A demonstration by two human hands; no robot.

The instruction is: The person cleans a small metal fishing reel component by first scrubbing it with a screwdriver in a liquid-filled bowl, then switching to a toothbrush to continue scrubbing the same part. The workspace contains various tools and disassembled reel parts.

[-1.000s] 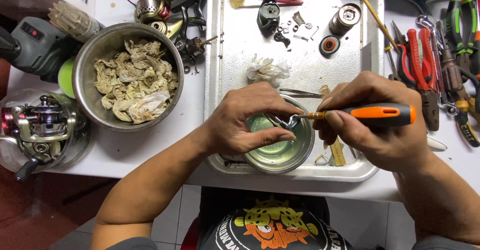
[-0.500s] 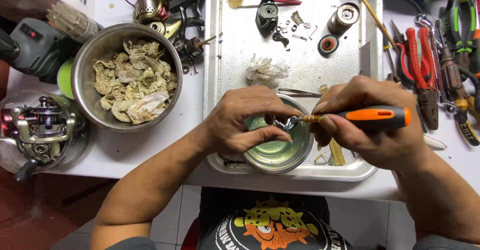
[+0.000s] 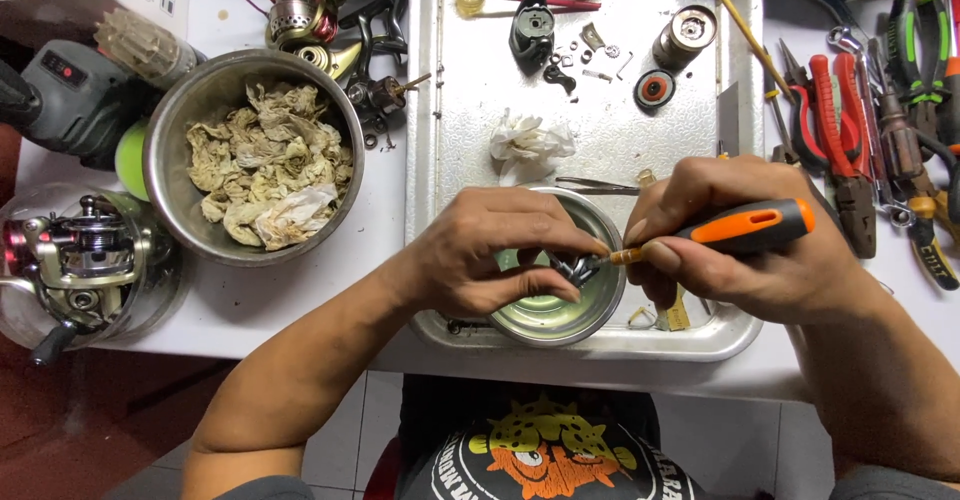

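My left hand [image 3: 495, 255] pinches a small dark metal reel part [image 3: 572, 267] over a small round metal bowl [image 3: 560, 315] of greenish liquid. My right hand [image 3: 735, 245] grips a black and orange handled tool [image 3: 745, 228], its tip touching the part. Both hands hover above the near end of a metal tray [image 3: 600, 120]. Most of the part is hidden by my fingers.
The tray holds a crumpled white tissue [image 3: 528, 145], tweezers [image 3: 600, 187] and small reel parts [image 3: 655, 90]. A steel bowl of used tissues [image 3: 255, 165] sits left, a fishing reel [image 3: 75, 260] at far left. Pliers and other hand tools [image 3: 850, 110] lie at right.
Both hands stay over the small bowl; the tool's tip shifts only slightly against the part.
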